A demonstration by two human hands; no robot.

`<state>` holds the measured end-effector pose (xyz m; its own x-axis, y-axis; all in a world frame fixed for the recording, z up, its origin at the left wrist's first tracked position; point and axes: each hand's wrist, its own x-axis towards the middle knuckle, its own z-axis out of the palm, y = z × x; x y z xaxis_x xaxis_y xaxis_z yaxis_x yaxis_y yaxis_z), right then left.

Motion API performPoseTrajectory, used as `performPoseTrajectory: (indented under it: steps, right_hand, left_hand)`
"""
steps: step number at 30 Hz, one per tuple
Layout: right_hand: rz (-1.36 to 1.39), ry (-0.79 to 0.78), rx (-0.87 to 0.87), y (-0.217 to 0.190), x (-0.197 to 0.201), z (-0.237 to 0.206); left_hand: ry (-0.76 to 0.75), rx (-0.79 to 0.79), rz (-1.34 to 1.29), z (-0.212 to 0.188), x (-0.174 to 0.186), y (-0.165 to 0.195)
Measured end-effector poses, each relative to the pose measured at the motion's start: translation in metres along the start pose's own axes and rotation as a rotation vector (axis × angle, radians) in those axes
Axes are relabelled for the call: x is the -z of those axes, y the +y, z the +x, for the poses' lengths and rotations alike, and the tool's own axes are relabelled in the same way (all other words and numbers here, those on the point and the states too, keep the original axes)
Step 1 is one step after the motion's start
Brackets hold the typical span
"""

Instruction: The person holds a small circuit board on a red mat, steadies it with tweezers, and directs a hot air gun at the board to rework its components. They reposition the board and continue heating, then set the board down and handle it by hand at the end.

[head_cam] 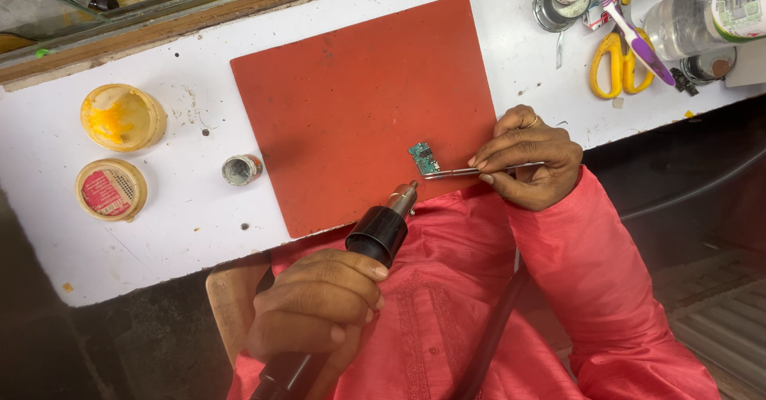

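Note:
A small green circuit board [424,157] lies near the right front edge of a red mat [351,89]. My right hand [527,156] pinches metal tweezers [451,172] whose tips press on the board's near end. My left hand [315,304] grips a black hot-air tool [380,232] by its handle. The tool's metal nozzle points up at the board from just below it, a short gap away. My lap in a pink-red garment fills the lower frame.
On the white bench [159,232], left of the mat, stand an open yellow tin [122,116], a round red-labelled tin [111,189] and a small pot [241,169]. Yellow scissors [618,65], a toothbrush [634,41] and a clear bottle [694,17] crowd the far right.

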<state>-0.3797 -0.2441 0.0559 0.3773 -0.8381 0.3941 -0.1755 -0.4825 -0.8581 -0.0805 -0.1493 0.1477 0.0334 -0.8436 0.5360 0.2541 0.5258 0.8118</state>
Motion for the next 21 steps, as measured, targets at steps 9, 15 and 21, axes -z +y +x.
performPoseTrajectory:
  steps: [9, 15, 21]
  right_hand:
    - [0.021, -0.002, 0.019, 0.002, 0.002, -0.001]
    - [0.037, 0.051, 0.039, 0.008, 0.002, -0.001]
    - [0.025, 0.045, 0.051, 0.012, 0.004, -0.004]
  left_hand:
    - [0.010, 0.000, -0.021, 0.000, -0.001, -0.001]
    - [-0.004, 0.003, -0.008, 0.000, 0.000, 0.000]
    - [0.002, -0.010, 0.011, 0.000, 0.000, -0.001]
